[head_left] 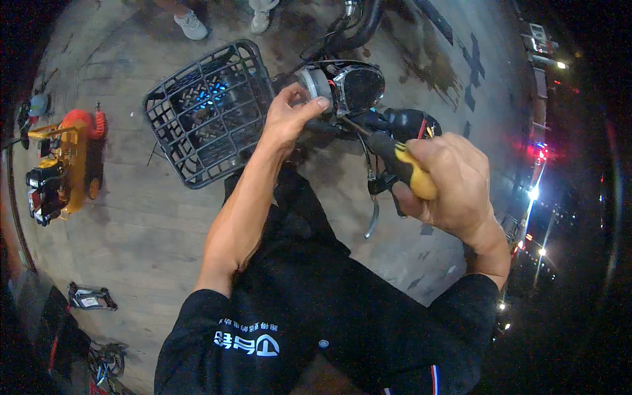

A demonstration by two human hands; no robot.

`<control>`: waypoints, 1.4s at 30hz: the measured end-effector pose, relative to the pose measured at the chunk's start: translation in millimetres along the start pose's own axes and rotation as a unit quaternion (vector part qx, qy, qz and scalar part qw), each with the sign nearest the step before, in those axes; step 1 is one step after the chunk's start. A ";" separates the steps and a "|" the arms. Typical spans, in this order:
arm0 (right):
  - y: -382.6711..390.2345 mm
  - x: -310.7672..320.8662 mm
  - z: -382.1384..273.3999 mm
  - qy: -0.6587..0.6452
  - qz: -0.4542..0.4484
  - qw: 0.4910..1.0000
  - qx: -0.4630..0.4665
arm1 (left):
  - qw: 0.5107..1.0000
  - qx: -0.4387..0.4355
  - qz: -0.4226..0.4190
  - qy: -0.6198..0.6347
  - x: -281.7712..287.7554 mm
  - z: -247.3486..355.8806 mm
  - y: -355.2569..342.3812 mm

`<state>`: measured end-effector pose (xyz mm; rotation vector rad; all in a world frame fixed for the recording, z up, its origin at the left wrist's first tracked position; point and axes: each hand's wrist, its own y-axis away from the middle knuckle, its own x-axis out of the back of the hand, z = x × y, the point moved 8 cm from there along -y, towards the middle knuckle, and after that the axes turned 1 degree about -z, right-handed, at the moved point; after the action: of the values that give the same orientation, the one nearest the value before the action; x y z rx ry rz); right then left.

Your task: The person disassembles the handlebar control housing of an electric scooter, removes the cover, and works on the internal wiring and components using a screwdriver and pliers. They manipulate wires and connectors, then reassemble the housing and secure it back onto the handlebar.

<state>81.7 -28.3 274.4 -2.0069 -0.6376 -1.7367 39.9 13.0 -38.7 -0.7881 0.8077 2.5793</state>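
My left hand (287, 118) is closed with thumb and fingers around a round grey part (317, 83) with a pale rim; I cannot tell its exact kind. Thin red wires show between it and the glossy dark oval dash panel (362, 87) of a scooter. In my right hand (454, 181) is a screwdriver (415, 172) with a yellow and black handle, gripped in a fist. Its shaft points up and left to the lower edge of the panel, where the tip is hard to make out. Below hang the brake lever (372, 220) and cables.
A black wire basket (210, 112) is beside my left forearm. An orange-yellow air compressor (72, 164) with a coiled red hose stands at the far left. Another person's shoes (191, 25) show at the top. A small dark frame-like object (92, 297) lies on the paved floor.
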 end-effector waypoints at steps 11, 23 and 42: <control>-4.1 11.6 1.3 0.047 -0.035 0.998 -0.015 | 0.997 -0.020 0.048 0.055 10.9 -12.3 4.6; 8.2 7.5 12.0 0.092 -0.067 0.991 -0.071 | 0.996 -0.076 0.056 0.002 -25.2 -42.3 66.1; 9.0 11.7 -8.2 0.097 0.028 0.994 0.044 | 0.996 -0.087 0.014 0.003 -63.2 -38.0 65.6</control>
<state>81.8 -39.5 287.0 -1.7539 -0.5783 -1.8090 76.0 -70.1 0.3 -0.8399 0.6067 2.7008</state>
